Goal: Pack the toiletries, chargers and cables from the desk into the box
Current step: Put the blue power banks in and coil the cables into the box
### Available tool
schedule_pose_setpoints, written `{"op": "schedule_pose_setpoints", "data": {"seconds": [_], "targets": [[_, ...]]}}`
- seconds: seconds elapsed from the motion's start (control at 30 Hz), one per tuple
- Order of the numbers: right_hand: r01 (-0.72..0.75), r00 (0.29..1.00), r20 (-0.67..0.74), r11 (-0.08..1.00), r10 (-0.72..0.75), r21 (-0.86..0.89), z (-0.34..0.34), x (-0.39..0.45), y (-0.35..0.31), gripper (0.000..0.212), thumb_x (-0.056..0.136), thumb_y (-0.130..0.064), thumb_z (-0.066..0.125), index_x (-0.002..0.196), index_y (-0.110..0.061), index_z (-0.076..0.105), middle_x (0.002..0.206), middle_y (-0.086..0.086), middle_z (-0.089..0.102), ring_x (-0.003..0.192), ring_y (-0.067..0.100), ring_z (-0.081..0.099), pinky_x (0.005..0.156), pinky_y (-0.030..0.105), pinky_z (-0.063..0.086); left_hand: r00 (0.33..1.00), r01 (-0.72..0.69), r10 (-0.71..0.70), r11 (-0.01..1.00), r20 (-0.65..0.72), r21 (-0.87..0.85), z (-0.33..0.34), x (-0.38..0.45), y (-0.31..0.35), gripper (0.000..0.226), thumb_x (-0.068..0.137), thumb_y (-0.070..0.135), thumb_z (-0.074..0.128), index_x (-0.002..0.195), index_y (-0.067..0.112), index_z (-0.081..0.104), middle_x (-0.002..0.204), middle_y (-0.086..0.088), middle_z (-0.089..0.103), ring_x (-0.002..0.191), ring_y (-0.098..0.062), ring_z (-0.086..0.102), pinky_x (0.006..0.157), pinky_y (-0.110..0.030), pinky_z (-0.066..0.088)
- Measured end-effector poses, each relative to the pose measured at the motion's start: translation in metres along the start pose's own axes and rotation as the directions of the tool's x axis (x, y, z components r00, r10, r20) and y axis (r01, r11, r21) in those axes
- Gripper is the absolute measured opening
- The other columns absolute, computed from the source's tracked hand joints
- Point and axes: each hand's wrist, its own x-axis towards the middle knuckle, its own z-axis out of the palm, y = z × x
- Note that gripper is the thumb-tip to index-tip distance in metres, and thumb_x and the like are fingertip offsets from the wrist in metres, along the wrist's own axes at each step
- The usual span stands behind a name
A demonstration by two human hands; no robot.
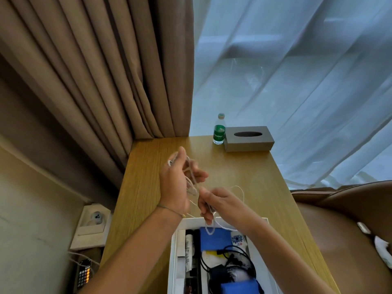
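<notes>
A thin white cable (238, 188) is looped between both hands above the wooden desk (244, 172). My left hand (177, 183) is raised with coils of the cable wound round its fingers. My right hand (214, 203) pinches the cable just below and to the right, and a loop hangs from it over the box. The white box (214, 219) sits at the desk's near edge. Inside it lie blue packets (215, 238), a black charger with black cables (231, 262), a white tube (188, 253) and a small flowered sachet (237, 239).
A green-labelled water bottle (219, 130) and a grey tissue box (249, 138) stand at the desk's far end by the curtains. A wall socket (95, 219) is to the left, below the desk. A brown leather chair (343, 230) is on the right.
</notes>
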Motion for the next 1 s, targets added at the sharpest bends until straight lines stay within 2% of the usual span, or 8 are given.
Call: {"op": "schedule_pose_setpoints", "data": {"seconds": [0.2, 0.3, 0.43, 0.53, 0.7, 0.83, 0.93, 1.0], "targets": [[-0.110, 0.994, -0.037, 0.979, 0.105, -0.172, -0.021, -0.023, 0.014, 0.034, 0.103, -0.029, 0.054, 0.073, -0.015, 0.062, 0.059, -0.008, 0.054, 0.056, 0.010, 0.053, 0.068, 0.027, 0.051, 0.945, -0.325, 0.269, 0.821, 0.184, 0.469, -0.029, 0.019, 0.006, 0.044, 0.099, 0.048, 0.049, 0.084, 0.007, 0.045, 0.057, -0.007, 0.049, 0.039, -0.016, 0.042, 0.037, -0.024, 0.034], [-0.118, 0.989, -0.110, 0.974, 0.098, -0.192, -0.036, -0.031, 0.009, 0.024, 0.097, -0.025, 0.064, 0.075, -0.016, 0.068, 0.061, -0.006, 0.060, 0.057, 0.010, 0.055, 0.066, 0.022, 0.048, 0.884, -0.442, 0.139, 0.559, 0.446, 0.701, -0.036, 0.013, -0.012, 0.053, 0.084, 0.067, 0.048, 0.103, 0.017, 0.054, 0.059, -0.014, 0.058, 0.044, -0.013, 0.045, 0.038, -0.037, 0.036], [-0.045, 0.980, -0.199, 0.979, 0.004, -0.201, -0.055, -0.037, -0.006, 0.018, 0.092, -0.022, 0.070, 0.074, -0.017, 0.072, 0.063, -0.002, 0.064, 0.057, 0.010, 0.055, 0.060, 0.017, 0.045, 0.782, -0.504, -0.263, 0.268, 0.566, 0.821, -0.041, 0.001, -0.028, 0.076, 0.067, 0.088, 0.047, 0.109, 0.026, 0.064, 0.066, 0.003, 0.064, 0.049, -0.009, 0.055, 0.047, -0.027, 0.048], [0.034, 0.964, -0.255, 0.985, -0.077, -0.170, -0.063, -0.039, -0.016, 0.023, 0.093, -0.030, 0.067, 0.074, -0.016, 0.071, 0.062, 0.001, 0.062, 0.057, 0.013, 0.052, 0.061, 0.019, 0.044, 0.765, -0.462, -0.301, 0.359, 0.569, 0.811, -0.038, -0.003, -0.032, 0.058, 0.081, 0.072, 0.057, 0.077, 0.015, 0.068, 0.064, -0.006, 0.063, 0.051, -0.019, 0.054, 0.053, -0.041, 0.049], [0.138, 0.956, -0.264, 0.990, -0.129, 0.014, -0.050, -0.031, -0.021, 0.034, 0.099, -0.032, 0.052, 0.079, -0.006, 0.061, 0.059, -0.001, 0.049, 0.055, 0.019, 0.048, 0.078, 0.037, 0.058, 0.884, -0.219, -0.057, 0.825, 0.464, 0.520, -0.022, -0.009, -0.024, 0.065, 0.094, 0.056, 0.054, 0.073, -0.005, 0.059, 0.060, -0.007, 0.049, 0.053, -0.018, 0.042, 0.053, -0.029, 0.037], [0.119, 0.961, -0.257, 0.991, -0.099, 0.063, -0.033, -0.022, -0.022, 0.035, 0.106, -0.025, 0.043, 0.082, -0.004, 0.057, 0.054, -0.010, 0.046, 0.050, 0.013, 0.045, 0.078, 0.048, 0.054, 0.940, -0.144, -0.005, 0.899, 0.340, 0.413, -0.010, -0.011, -0.024, 0.041, 0.097, 0.037, 0.050, 0.091, 0.002, 0.071, 0.091, -0.020, 0.070, 0.070, -0.024, 0.052, 0.066, -0.034, 0.044], [0.095, 0.957, -0.283, 0.992, -0.069, 0.078, -0.024, -0.017, -0.021, 0.035, 0.107, -0.024, 0.043, 0.079, -0.007, 0.057, 0.054, -0.011, 0.048, 0.050, 0.011, 0.046, 0.074, 0.046, 0.050, 0.955, -0.148, 0.026, 0.907, 0.297, 0.395, -0.009, -0.012, -0.023, 0.041, 0.098, 0.037, 0.047, 0.109, 0.008, 0.074, 0.128, 0.008, 0.069, 0.098, -0.008, 0.066, 0.084, -0.021, 0.051], [0.085, 0.952, -0.299, 0.994, -0.061, 0.069, -0.017, -0.014, -0.018, 0.037, 0.107, -0.025, 0.043, 0.077, -0.008, 0.057, 0.053, -0.010, 0.049, 0.050, 0.011, 0.046, 0.068, 0.041, 0.049, 0.944, -0.125, 0.021, 0.946, 0.329, 0.299, -0.009, -0.015, -0.022, 0.041, 0.101, 0.034, 0.043, 0.115, 0.007, 0.070, 0.128, 0.001, 0.069, 0.116, -0.014, 0.065, 0.096, -0.028, 0.052]]}}
